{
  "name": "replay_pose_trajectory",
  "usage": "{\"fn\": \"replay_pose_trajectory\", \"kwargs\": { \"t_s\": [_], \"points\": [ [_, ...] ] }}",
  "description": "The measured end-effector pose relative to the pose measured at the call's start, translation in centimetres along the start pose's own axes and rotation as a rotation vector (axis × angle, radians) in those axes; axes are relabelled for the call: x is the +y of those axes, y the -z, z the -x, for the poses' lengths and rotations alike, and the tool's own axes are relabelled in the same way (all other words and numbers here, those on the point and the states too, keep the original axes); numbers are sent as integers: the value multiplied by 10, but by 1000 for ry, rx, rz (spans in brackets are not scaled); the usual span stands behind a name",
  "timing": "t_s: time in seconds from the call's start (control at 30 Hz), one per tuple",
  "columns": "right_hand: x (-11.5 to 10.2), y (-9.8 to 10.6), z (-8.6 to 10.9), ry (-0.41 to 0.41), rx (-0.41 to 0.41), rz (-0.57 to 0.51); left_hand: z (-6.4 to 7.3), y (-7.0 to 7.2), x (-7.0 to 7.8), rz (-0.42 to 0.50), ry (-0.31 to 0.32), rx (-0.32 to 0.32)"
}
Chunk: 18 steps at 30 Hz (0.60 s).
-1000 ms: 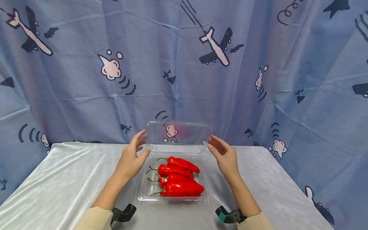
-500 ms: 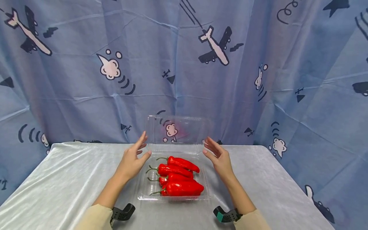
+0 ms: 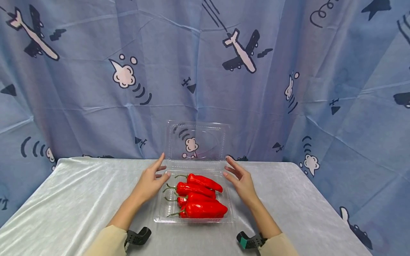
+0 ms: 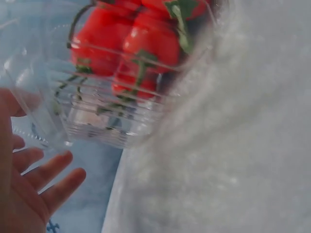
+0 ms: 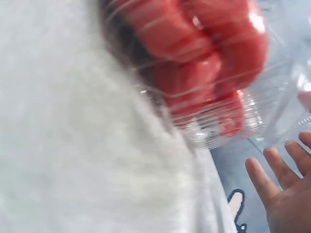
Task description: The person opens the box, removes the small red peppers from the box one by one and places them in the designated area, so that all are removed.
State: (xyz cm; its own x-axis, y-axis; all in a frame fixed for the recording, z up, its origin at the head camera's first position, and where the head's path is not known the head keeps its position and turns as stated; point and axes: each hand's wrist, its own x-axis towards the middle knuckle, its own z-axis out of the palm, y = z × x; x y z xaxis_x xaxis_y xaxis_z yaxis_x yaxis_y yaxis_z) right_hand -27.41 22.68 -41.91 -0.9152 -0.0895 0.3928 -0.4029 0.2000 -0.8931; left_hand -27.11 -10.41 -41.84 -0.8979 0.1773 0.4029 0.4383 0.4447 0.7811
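Note:
A clear plastic clamshell box [image 3: 160, 217] sits on the table with several red peppers [image 3: 205, 209] lying side by side in its base, their green stems to the left. Its clear lid [image 3: 198, 142] stands raised at the back. My left hand [image 3: 148, 183] is at the back left corner, fingers spread and fairly straight. At the back right corner, my right hand [image 3: 242, 184] mirrors it. In the left wrist view, the fingers [image 4: 53, 172] lie beside the clear plastic; whether they touch it I cannot tell. The right wrist view shows the fingers [image 5: 279, 167] similarly extended.
A white cloth covers the table [image 3: 96, 192]. Behind it hangs a blue curtain [image 3: 205, 89] printed with airplanes and clouds. Each wrist wears a black band, the left band [image 3: 138, 236] and the right band [image 3: 251, 240].
The lid has swung up and farther back. Both hands have come slightly lower and closer together along the box's sides. The peppers and the base have stayed in place.

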Motion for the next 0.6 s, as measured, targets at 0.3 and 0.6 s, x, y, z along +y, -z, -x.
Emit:
{"fn": "replay_pose_trajectory", "kwargs": {
  "t_s": [0.3, 0.6],
  "points": [
    [15, -6, 5, -58, -7, 32, 4, -6, -15, 28, -23, -14],
    [24, -8, 10, -93, -4, -24, 6, -10, -21, 59, -5, -1]
  ]
}}
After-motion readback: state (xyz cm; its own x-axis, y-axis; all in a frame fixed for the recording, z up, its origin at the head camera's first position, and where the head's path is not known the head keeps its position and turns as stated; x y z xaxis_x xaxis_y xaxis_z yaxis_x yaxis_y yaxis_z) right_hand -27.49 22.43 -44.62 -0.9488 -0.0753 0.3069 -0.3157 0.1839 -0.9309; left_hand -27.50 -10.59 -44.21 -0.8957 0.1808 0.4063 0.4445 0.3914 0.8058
